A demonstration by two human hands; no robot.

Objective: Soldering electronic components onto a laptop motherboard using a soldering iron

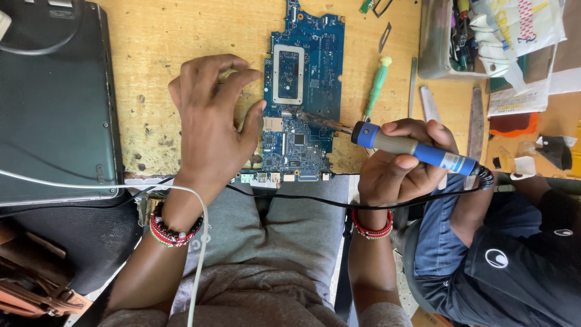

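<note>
A blue circuit board (302, 91) lies flat on the scuffed wooden surface (157, 36), its lower edge with the row of ports at the near rim. Everything else is placed from this board.

The left hand (212, 121) rests on the surface just left of the board, palm down, its fingers (233, 75) bent and loose, grasping nothing; the thumb tip touches the board's left edge near a small gold-coloured part. A beaded bracelet (172, 233) circles that wrist.

The right hand (396, 160) sits just right of the board's lower half, its fingers wrapped firmly around a soldering iron (411, 148) with a blue and grey handle. The iron's metal tip reaches left over the board, above its lower middle; whether it touches the board cannot be told. A black cord (302, 198) runs from the handle's back end along the near rim below the board.

Right of the board lies a green-handled screwdriver (376, 85), and further right a clear box of tools (445, 42). Well left of the board sits a closed dark laptop (54, 103). Another person's dark sleeve (514, 260) shows at the lower right.
</note>
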